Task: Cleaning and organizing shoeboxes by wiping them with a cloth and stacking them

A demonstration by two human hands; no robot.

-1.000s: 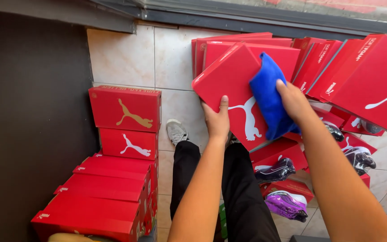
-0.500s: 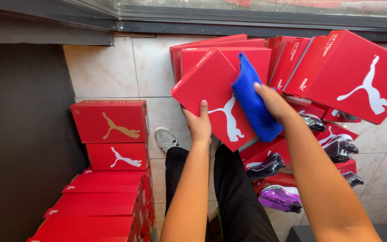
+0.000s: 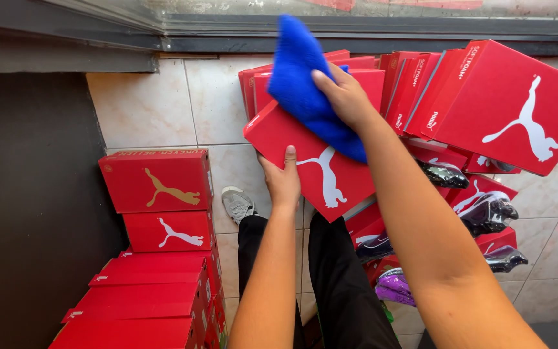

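Note:
My left hand point(image 3: 283, 179) grips the near edge of a red shoe box lid point(image 3: 318, 174) with a white leaping-cat mark, held tilted in front of me. My right hand point(image 3: 343, 97) presses a blue fluffy cloth point(image 3: 305, 84) against the upper part of that lid. The cloth bunches up above my fingers and covers the lid's top corner.
More red lids point(image 3: 505, 103) lean against the tiled wall at right, above open boxes holding dark and purple shoes point(image 3: 485, 213). A stack of closed red boxes point(image 3: 156, 181) stands at left beside a dark panel. My black-trousered legs and a grey shoe point(image 3: 237, 203) are below.
My right hand has swept the blue cloth from the lid's right side up toward its top corner. My left hand keeps its hold on the lid.

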